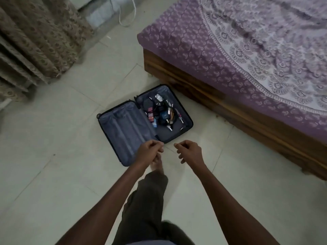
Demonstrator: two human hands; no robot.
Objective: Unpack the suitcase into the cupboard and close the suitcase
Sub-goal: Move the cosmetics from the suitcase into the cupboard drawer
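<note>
Suitcase (141, 124) lies flat open on the floor (53, 174), close beside the wooden side of the bed (230, 106), near the bed's corner. Its left half shows only bare lining; the right half, nearer the bed, holds a loose heap of small items (163, 112): dark cables, little boxes and bottles, too small to name singly. Both hands hang above the floor at the suitcase's near edge. The left hand (150, 152) has its fingers (160, 146) curled loosely inward and holds nothing; it overlaps the near corner of the empty half, apparently above it, not touching. The right hand (189, 151) is likewise half curled and empty, just off the near corner of the filled half, over bare floor. The heap sits beyond both hands, toward the bed. The step in hand seems to be reaching in for the next things to carry; it would go best by crouching, opening the fingers wide, gathering the tangled cables as one bundle first so nothing trails, then taking the small bottles upright. No cupboard is in view.
</note>
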